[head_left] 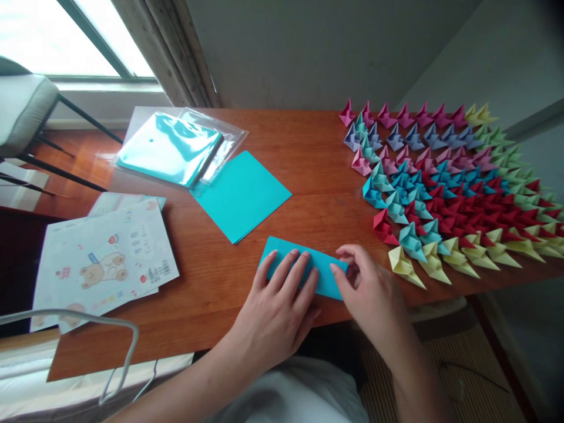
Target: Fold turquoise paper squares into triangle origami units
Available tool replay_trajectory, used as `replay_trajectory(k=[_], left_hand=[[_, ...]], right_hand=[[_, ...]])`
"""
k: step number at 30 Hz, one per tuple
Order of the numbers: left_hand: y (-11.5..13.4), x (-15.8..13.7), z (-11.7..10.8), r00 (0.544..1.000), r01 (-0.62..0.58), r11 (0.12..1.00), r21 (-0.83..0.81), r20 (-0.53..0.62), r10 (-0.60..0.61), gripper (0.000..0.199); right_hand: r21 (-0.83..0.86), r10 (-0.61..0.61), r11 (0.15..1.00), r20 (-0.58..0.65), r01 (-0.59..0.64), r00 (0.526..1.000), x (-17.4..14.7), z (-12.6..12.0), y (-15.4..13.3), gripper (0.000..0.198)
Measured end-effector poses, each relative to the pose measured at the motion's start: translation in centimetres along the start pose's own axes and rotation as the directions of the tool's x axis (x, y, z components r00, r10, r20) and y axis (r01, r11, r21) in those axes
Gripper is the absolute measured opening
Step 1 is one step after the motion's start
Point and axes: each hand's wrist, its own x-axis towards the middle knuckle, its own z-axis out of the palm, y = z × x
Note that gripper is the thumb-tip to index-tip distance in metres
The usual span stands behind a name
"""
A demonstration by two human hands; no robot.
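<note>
A blue sheet of origami paper (282, 249), folded into a long rectangle, lies near the table's front edge. Across it my left hand (288, 288) rests flat, fingers spread over the left and middle part. At the right end, my right hand (363, 276) pinches the paper's edge between thumb and forefinger. Just beyond the hands sits a small stack of square blue paper (242, 197), turned like a diamond. A clear plastic packet of blue paper (170, 150) overlaps its far left corner.
Rows of folded paper figures (462, 194) in several colours cover the right side of the wooden table (304, 147). Printed cards with a bear drawing (106, 264) lie at the left, near a white bent tube (132, 335). A chair (26, 111) stands beyond the left edge.
</note>
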Motion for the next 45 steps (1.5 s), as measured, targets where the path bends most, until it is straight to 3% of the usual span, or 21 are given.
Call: replay_trajectory(k=[4, 8, 11, 13, 16, 21, 29, 34, 39, 45], left_hand=[[-0.2, -0.1, -0.1, 1.000, -0.016, 0.999, -0.038, -0.010, 0.016, 0.053], [-1.1, 0.0, -1.4, 0.994, -0.014, 0.987, -0.159, -0.105, -0.003, 0.051], [-2.4, 0.5, -2.7, 0.955, 0.081, 0.963, -0.256, -0.257, -0.149, 0.053], [-3.3, 0.8, -3.4, 0.912, 0.195, 0.925, -0.326, -0.287, -0.293, 0.056], [-4.3, 1.0, -3.8, 0.887, 0.261, 0.812, -0.522, -0.203, -0.415, 0.062], [-4.8, 0.7, -3.5, 0.876, 0.288, 0.549, -0.785, -0.016, -0.481, 0.066], [-5.1, 0.9, -3.8, 0.850, 0.280, 0.331, -0.901, 0.073, -0.521, 0.070], [-4.9, 0.9, -4.1, 0.814, 0.325, 0.225, -0.919, 0.151, -0.560, 0.054], [-4.7, 1.0, -4.0, 0.785, 0.347, 0.241, -0.906, 0.140, -0.603, 0.027], [-4.8, 0.9, -3.6, 0.778, 0.345, 0.402, -0.848, 0.019, -0.628, 0.020]], right_hand=[[0.151, 0.076, 0.987, -0.108, -0.060, 0.991, -0.3, 0.1, 0.2, 0.017], [0.316, 0.083, 0.948, -0.085, -0.052, 0.993, -0.3, -0.1, 0.5, 0.013], [0.415, 0.055, 0.909, -0.031, -0.037, 0.998, 0.0, -0.4, 0.8, 0.012], [0.423, 0.018, 0.906, -0.034, -0.002, 0.999, 0.3, -0.7, 1.0, 0.010], [0.399, -0.049, 0.914, -0.063, 0.070, 0.997, 0.6, -1.2, 1.0, 0.006], [0.403, -0.096, 0.906, -0.097, 0.127, 0.991, 0.6, -1.8, 0.8, 0.004], [0.411, -0.088, 0.900, -0.153, 0.145, 0.984, 0.5, -2.0, 1.0, 0.005], [0.452, -0.035, 0.882, -0.220, 0.133, 0.975, 0.4, -1.4, 1.3, 0.009], [0.486, 0.045, 0.871, -0.231, 0.075, 0.972, 0.4, -1.2, 1.3, 0.016], [0.556, 0.097, 0.831, -0.197, 0.030, 0.976, 0.8, -1.1, 1.3, 0.021]])
